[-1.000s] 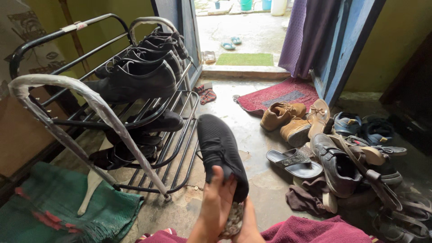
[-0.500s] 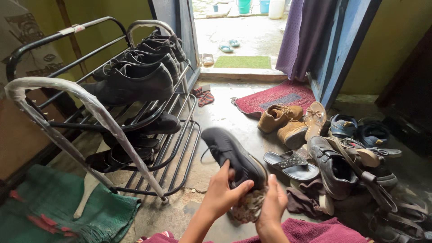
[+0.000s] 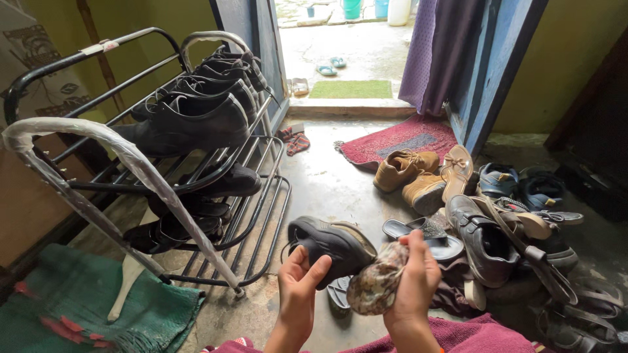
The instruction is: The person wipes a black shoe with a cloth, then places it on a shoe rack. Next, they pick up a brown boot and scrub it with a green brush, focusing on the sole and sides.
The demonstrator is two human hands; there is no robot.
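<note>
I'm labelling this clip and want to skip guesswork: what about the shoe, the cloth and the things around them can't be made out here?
All in the head view:
- Black shoe: its heel end is hidden behind the left hand and the patterned cloth.
- Cloth: its far side is covered by the right hand.
- Dark item on the floor below the shoe: mostly hidden, kind unclear.
- Shoe pile: tangled, pairs unclear.
- Maroon cloth: cut by the bottom edge.

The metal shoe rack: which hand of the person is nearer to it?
Left. The left hand grips the black shoe just right of the metal shoe rack. The right hand holds a patterned cloth farther right, beyond the shoe.
</note>
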